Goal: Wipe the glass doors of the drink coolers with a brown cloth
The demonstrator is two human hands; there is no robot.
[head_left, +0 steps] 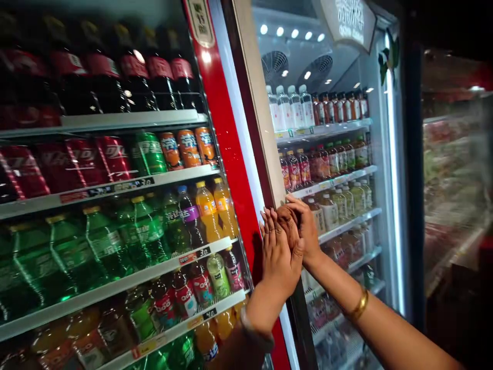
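My left hand is raised before the gap between two drink fridges, its back towards me and its fingers stretched upward close together. Against it, from the right, comes my right hand, with curled fingers and a gold bangle on the wrist. Between the two hands shows a dark brown, rounded, lumpy thing; its kind I cannot make out, and the hands cover most of it. A band circles my left wrist. Behind my hands run the red frame and beige edge of the fridges.
On the left, fridge shelves hold cola bottles, red cans, green bottles and orange drinks. The right fridge holds white bottles and several rows of drinks. A blurred display stands far right.
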